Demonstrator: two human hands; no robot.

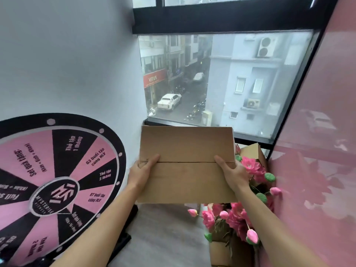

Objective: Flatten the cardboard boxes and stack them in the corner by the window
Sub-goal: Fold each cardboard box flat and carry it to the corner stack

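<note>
Flat brown cardboard box (186, 164), rectangular, with a dark seam running across its middle, held up in the air in front of the window corner. Its top edge reaches the lower sill of the black-framed window (221, 22); its bottom edge hangs above the grey floor (163, 234).

Left hand (143, 169) grips the box's left edge at the seam, thumb laid flat on the front face, fingers wrapped behind and out of sight. Right hand (234, 173) grips the right edge the same way, thumb on the front, fingers behind the board.

Left of the box: a round pink-and-black prize wheel (55, 182) leaning against the pale grey wall (77, 64).

Right of the box, low down: a bunch of pink artificial flowers (238, 214) with green pods, standing in an open brown carton (227, 251). A second brown carton (252, 151) shows just behind the held box, under the window. Glossy pink wall (317, 151) on the right.
</note>
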